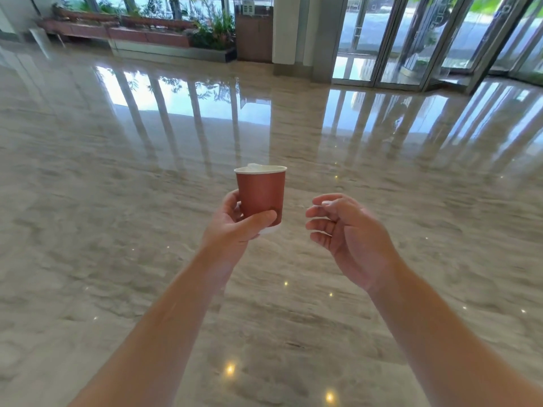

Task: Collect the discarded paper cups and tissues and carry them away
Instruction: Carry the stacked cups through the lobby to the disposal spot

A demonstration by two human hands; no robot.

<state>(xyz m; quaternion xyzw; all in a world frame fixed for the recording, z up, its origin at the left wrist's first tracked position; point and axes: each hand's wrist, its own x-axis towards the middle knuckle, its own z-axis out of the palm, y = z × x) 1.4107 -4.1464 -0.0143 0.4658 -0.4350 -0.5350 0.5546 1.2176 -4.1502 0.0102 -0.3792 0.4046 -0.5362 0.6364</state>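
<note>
The left hand (235,221) holds an upright paper cup (261,195) at centre, above the floor (117,230). The right hand (349,236) lies at its 3 o'clock, apart. Planters (147,33) stand at 11 o'clock, glass doors (411,39) at 1 o'clock.

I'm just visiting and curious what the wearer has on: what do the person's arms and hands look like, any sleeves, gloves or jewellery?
Both forearms are bare as far as the picture shows, with no sleeves in view. The left hand and right hand wear no gloves, and no rings, watch or bracelets are visible.
</note>
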